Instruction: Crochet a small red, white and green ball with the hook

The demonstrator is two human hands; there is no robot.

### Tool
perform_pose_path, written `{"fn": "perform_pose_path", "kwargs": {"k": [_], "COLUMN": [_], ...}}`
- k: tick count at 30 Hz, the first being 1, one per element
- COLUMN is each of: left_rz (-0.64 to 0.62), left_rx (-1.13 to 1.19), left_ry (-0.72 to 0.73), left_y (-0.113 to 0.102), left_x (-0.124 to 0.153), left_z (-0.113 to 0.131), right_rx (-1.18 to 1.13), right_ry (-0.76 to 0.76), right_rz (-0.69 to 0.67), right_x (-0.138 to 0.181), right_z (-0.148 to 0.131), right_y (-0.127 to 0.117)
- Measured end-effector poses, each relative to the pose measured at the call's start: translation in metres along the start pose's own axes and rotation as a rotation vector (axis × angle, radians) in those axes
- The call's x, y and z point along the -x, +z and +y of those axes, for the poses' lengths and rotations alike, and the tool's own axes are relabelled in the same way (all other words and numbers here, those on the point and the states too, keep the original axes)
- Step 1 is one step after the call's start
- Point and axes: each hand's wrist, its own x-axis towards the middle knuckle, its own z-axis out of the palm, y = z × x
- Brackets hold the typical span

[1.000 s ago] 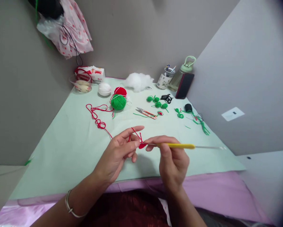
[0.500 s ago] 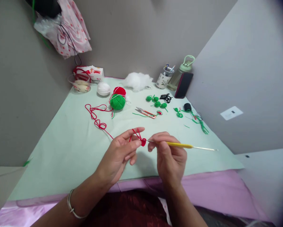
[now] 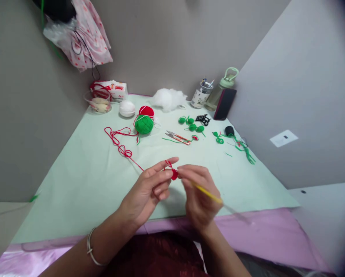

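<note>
Between thumb and fingers, my left hand (image 3: 147,190) pinches a small red crochet piece (image 3: 174,175). Red yarn (image 3: 125,151) loops over its raised index finger and trails back across the table to the red yarn ball (image 3: 147,111). My right hand (image 3: 201,192) is closed around a crochet hook (image 3: 208,192) with a yellow grip, its tip at the red piece. The hook's rear end slants down to the right and is blurred by motion; the tip is mostly hidden by my fingers.
Behind my hands lie thread snips (image 3: 178,137), a green yarn ball (image 3: 144,124), a white yarn ball (image 3: 127,109) and white stuffing (image 3: 169,99). Green crocheted pieces (image 3: 192,127) and a black claw clip (image 3: 203,120) lie right of centre. A phone (image 3: 224,104) leans against a bottle (image 3: 228,80).
My right hand has moved slightly left, closer to the left fingers. The hook has tilted, its rear end swinging downward. The yarn loop over my left index finger looks shorter.
</note>
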Motion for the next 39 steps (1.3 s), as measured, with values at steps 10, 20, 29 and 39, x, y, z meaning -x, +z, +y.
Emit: {"fn": "perform_pose_path", "kwargs": {"k": [10,20,29,39], "left_rz": [-0.013,0.087,0.137,0.099], "left_rx": [-0.134,-0.26,-0.342,-0.341], "left_ry": [0.113,0.302,0.361,0.369], "left_y": [0.0,-0.001,-0.002,-0.002], "left_x": [0.002,0.003,0.004,0.002], "left_z": [0.0,-0.011,-0.011,-0.011], "right_rx": [-0.492,-0.361,-0.423,-0.422], "right_ry": [0.337,0.281,0.358,0.312], "right_rz": [0.047,0.014,0.033,0.026], "right_x": [-0.01,-0.005,-0.002,-0.002], "right_z": [-0.001,-0.004,0.001,-0.001], "right_y": [-0.003,0.003,0.005,0.007]}}
